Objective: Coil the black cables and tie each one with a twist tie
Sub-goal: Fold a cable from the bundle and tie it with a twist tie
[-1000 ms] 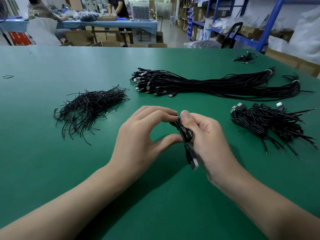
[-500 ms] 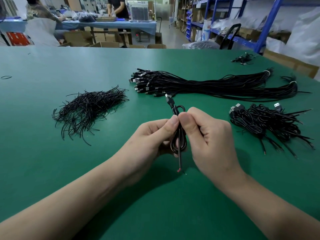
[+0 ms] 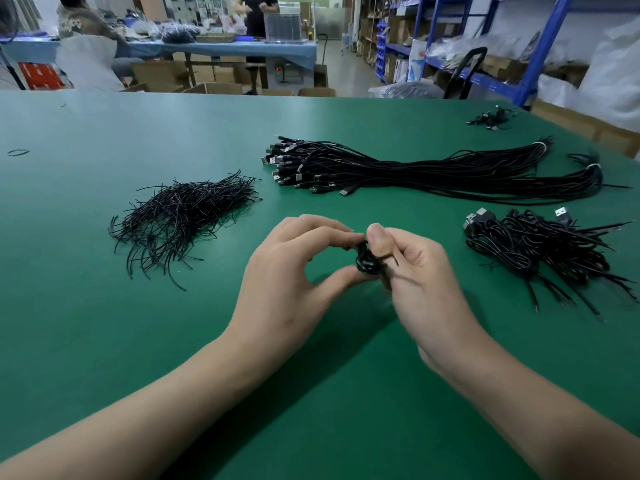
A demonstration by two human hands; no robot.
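Observation:
A small coiled black cable (image 3: pixel 367 263) sits between both hands above the green table (image 3: pixel 104 306). My left hand (image 3: pixel 294 275) pinches it between thumb and fingertips. My right hand (image 3: pixel 415 282) grips it from the right, thumb on top; a thin black strand sticks out past the fingers, blurred. A pile of black twist ties (image 3: pixel 180 216) lies to the left. Long uncoiled black cables (image 3: pixel 433 171) with USB plugs stretch across the back. A heap of coiled cables (image 3: pixel 533 251) lies to the right.
A few more cables (image 3: pixel 490 117) lie at the far right back, and a small black loop (image 3: pixel 17 152) at the far left. Beyond the table's far edge stand blue shelves (image 3: pixel 485 46), boxes and another table with people at it.
The coil stood upright with a plug sticking up half a second ago; now it is turned and bunched tight between the fingertips. Both hands have shifted slightly up and apart.

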